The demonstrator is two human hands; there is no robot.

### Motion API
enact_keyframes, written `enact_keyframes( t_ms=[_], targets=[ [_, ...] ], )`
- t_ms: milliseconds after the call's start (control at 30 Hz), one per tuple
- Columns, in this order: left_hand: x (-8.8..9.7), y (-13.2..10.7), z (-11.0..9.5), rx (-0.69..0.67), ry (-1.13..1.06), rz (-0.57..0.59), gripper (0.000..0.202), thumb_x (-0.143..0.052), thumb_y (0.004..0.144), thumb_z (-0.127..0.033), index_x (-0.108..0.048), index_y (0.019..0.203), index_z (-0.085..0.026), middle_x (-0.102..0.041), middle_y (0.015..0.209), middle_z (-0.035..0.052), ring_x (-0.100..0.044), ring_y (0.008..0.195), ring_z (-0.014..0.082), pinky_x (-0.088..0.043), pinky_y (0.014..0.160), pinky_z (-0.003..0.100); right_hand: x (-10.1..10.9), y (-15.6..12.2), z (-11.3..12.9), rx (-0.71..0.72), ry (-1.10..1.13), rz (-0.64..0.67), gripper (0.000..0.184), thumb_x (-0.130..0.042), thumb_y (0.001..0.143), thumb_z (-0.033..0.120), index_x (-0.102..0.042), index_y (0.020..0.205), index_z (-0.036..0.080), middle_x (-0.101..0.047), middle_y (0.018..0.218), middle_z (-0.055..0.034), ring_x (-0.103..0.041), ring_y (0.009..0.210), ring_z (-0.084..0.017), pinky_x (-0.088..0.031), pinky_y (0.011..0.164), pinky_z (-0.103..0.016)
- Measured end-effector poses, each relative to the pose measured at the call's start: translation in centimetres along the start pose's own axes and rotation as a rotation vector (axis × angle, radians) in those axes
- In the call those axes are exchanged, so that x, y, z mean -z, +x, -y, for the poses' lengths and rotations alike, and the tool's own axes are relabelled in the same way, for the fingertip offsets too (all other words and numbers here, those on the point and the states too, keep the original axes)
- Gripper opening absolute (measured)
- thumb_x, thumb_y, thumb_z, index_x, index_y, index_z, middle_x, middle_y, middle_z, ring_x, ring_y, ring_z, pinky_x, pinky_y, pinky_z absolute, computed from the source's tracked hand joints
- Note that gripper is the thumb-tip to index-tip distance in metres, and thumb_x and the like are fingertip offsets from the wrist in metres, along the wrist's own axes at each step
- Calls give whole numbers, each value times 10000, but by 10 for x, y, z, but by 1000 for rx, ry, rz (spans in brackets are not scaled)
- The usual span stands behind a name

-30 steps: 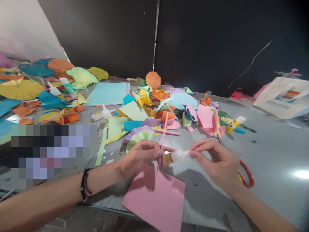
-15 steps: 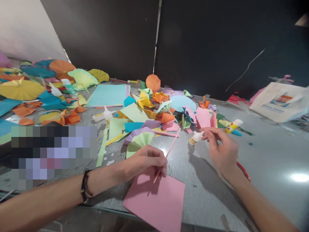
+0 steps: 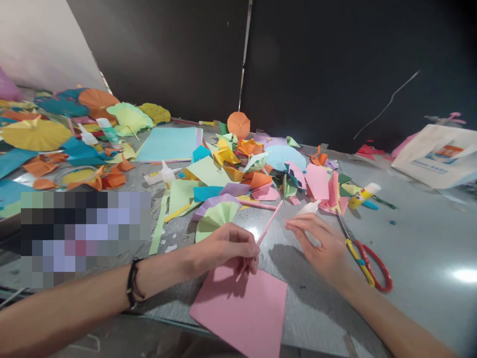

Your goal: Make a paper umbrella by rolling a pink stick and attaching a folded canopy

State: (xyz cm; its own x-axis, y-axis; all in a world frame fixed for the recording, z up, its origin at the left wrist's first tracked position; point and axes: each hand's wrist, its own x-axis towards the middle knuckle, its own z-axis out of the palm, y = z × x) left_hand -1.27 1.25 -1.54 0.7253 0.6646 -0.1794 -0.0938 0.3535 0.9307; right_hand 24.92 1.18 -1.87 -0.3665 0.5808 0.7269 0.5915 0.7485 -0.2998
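Note:
My left hand (image 3: 231,248) is closed around a thin pink paper stick (image 3: 270,221), which slants up to the right out of the fingers. Below that hand, a square sheet of pink paper (image 3: 242,313) lies at the table's front edge. My right hand (image 3: 320,243) is off to the right, above the table, with thumb and fingertips brought together in a pinch; anything between them is too small to make out. Just behind its fingers stands a white glue bottle (image 3: 308,208), partly hidden. Red-and-yellow scissors (image 3: 367,266) lie beside the right wrist.
Folded coloured paper pieces (image 3: 227,174) are heaped behind my hands. A pleated green paper fan (image 3: 216,219) lies near my left hand. A yellow glue stick (image 3: 365,195) and a white bag (image 3: 436,156) are to the right. Paper umbrellas (image 3: 37,134) crowd the left.
My right hand has moved left and toward me, away from the glue bottle's tip, uncovering the scissors. My left hand keeps the stick in nearly the same place.

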Motion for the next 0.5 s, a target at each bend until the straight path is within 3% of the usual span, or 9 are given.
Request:
enact_keyframes(
  t_ms=[200, 400, 500],
  targets=[
    [1, -1, 2, -4, -60, 24, 398, -817, 814, -474, -675, 692, -123, -686, 683, 63, -627, 608, 139, -470, 566, 229, -1, -1, 6, -38, 37, 22, 150, -629, 1006, 89, -687, 1030, 226, -752, 959, -13, -721, 879, -154, -560, 830, -268],
    [2, 0, 1, -15, -115, 48, 406, -744, 906, -447, -685, 705, -99, -679, 696, 62, -620, 619, 145, -458, 570, 243, 1, -2, 10, -142, 68, 140, 90, -552, 1063, 197, -609, 998, 222, -688, 935, -21, -679, 855, -161, -538, 779, -263],
    [2, 0, 2, -32, -129, 41, 421, -741, 903, -451, -693, 688, -93, -663, 670, 65, -625, 613, 150, -455, 561, 240, 5, -1, 13, -176, 98, 180, 178, -438, 1100, 219, -570, 979, 218, -635, 901, -21, -632, 788, -149, -503, 712, -259]
  ],
)
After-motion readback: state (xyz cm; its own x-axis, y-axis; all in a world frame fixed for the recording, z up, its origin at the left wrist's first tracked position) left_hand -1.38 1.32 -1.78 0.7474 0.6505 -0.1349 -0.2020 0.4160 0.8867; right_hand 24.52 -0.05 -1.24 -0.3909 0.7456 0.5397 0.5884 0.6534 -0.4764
